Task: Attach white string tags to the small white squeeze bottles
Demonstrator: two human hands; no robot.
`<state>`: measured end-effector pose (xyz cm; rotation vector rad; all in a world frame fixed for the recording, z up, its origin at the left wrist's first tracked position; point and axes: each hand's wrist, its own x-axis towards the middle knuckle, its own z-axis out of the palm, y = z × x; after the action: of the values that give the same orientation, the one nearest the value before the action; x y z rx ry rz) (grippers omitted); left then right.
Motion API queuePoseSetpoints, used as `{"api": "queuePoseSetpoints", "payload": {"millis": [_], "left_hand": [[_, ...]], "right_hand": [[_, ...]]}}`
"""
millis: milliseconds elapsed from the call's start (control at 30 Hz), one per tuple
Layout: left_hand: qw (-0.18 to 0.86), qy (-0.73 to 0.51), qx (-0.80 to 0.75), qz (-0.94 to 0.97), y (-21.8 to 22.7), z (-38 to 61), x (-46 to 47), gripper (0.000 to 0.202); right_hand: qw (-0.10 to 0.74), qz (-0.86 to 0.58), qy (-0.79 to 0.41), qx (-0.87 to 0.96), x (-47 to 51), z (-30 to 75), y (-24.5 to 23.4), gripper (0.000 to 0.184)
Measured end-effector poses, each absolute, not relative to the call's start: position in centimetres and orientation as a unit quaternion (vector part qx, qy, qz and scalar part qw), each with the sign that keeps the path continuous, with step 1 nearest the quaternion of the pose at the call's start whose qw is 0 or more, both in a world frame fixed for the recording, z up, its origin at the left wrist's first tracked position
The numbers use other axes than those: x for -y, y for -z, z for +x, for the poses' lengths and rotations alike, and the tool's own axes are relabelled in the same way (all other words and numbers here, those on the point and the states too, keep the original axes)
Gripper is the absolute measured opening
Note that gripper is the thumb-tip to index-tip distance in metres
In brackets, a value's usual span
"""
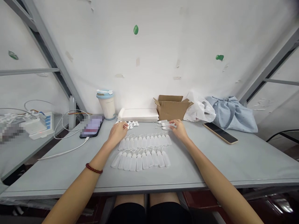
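My left hand (118, 132) is at the edge of a small pile of white plastic pieces (134, 123), its fingers curled together. Whatever they pinch is hidden. Farther right, my right hand (179, 130) has its thumb and fingertips around the end of a translucent, bottle-like piece (166, 128) with a thin white tail. Others like it lie beside those fingers. Between my forearms, similar translucent pieces are laid in two rows, a far row (144, 141) and a near row (139, 161). Their thin tails point toward the wall.
Along the wall stand a lidded cup (107, 105), a stack of white trays (140, 114), an open cardboard box (173, 110), a plastic bag (201, 109) and a blue cloth bundle (233, 115). A charging phone (92, 127) lies left, another phone (220, 133) right, on the grey table (252, 165).
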<state>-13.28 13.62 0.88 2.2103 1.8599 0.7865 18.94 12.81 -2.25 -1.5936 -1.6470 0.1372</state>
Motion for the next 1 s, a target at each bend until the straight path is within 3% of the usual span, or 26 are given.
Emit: {"api": "queuePoseSetpoints", "payload": {"millis": [633, 1000], "left_hand": [[-0.006, -0.210, -0.564, 0.799, 0.3, -12.8, -16.8, 0.033], [0.019, -0.237, -0.551, 0.800, 0.1, -12.7, -16.5, 0.031]], "right_hand": [[0.340, -0.619, -0.115, 0.699, -12.4, 19.2, 0.9, 0.010], [0.313, -0.622, -0.133, 0.705, -11.0, 17.9, -0.7, 0.005]]}}
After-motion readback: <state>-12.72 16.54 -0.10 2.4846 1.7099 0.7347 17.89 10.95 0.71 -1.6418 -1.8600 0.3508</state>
